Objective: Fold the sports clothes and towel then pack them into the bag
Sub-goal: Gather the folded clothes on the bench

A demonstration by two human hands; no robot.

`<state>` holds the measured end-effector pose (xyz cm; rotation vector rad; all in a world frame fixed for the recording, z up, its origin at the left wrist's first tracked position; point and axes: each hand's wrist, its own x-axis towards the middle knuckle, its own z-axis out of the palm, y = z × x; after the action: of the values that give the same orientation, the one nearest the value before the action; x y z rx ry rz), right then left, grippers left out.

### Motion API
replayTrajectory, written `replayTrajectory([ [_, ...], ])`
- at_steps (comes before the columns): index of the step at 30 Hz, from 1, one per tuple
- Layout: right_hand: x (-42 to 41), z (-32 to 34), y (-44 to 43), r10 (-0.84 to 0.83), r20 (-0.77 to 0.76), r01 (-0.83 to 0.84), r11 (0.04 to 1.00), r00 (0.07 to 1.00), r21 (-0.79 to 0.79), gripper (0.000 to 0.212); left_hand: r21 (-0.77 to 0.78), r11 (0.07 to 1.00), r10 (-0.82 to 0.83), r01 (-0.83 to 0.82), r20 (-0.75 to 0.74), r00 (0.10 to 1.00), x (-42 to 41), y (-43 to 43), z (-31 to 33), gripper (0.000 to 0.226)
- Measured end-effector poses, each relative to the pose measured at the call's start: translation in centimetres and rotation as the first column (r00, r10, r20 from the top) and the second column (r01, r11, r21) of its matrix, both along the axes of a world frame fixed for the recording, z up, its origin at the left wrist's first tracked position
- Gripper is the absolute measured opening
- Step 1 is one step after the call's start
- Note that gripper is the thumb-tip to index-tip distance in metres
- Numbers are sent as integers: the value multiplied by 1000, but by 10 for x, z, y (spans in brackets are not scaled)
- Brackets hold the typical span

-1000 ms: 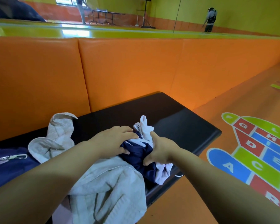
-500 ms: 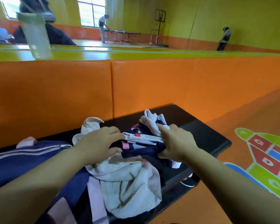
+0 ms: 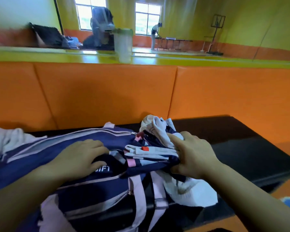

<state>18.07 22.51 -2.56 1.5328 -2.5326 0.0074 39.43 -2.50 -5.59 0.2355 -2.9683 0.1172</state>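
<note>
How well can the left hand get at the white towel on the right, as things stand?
Probably not easily. The towel lies under the bundle of clothes that the right hand grips, and both stand between it and the left hand, which rests on the bag. Only its near part shows free.

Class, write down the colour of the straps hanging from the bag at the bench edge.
The straps are pale pink, on the navy bag; head view.

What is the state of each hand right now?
Left hand: open, resting on the navy fabric sports bag.
Right hand: closed, gripping the folded navy-and-white clothes bundle.
</note>
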Motion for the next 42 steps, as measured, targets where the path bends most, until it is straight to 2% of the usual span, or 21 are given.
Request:
replayTrajectory([
  [4, 25, -4, -21, 84, -27, -84, 996, 996, 16, 88, -33, 993, 112, -110, 70, 991, 36, -25, -13, 38],
  [8, 41, -7, -37, 132, -70, -131, 991, 989, 26, 89, -287, 951, 134, -119, 33, 990, 53, -50, -24, 45],
  [11, 51, -6, -47, 164, -112, -168, 985, 980, -27, 87, -374, 912, 178, -171, -15, 984, 57, -60, -24, 52],
  [15, 60, 1, -60, 228, -160, -231, 973, 960, 1, 87, -416, 884, 222, -213, -28, 975, 55, -72, -8, 56],
  [18, 69, 8, -69, 282, -207, -273, 959, 937, 69, 92, -420, 885, 237, -203, 30, 971, 52, -75, 9, 63],
  [21, 80, 17, -83, 352, -228, -340, 936, 908, 92, 93, -415, 893, 194, -175, 5, 981, 47, -80, 18, 57],
  [24, 92, 27, -100, 431, -196, -405, 901, 881, 156, 96, -357, 917, 193, -178, 5, 981, 47, -88, 32, 48],
  [26, 103, 35, -113, 491, -170, -449, 863, 855, 232, 97, -310, 937, 148, -159, -60, 987, 47, -92, 43, 44],
  [29, 119, 46, -137, 583, -135, -523, 792, 801, 314, 95, -148, 960, 232, -236, -46, 972, 45, -98, 60, 42],
  [32, 127, 44, -160, 622, -101, -562, 755, 776, 337, 96, 38, 970, 242, -239, -141, 960, 43, -102, 72, 38],
  [35, 125, 32, -177, 541, 28, -520, 790, 840, 325, 93, 159, 966, 237, -205, -219, 947, 42, -103, 79, 35],
  [38, 112, 21, -184, 379, 174, -412, 882, 909, 229, 85, 218, 960, 231, -174, -269, 935, 45, -103, 85, 34],
  [42, 97, 22, -181, 192, 227, -214, 974, 955, 77, 72, 253, 955, 223, -155, -263, 939, 50, -104, 90, 33],
])
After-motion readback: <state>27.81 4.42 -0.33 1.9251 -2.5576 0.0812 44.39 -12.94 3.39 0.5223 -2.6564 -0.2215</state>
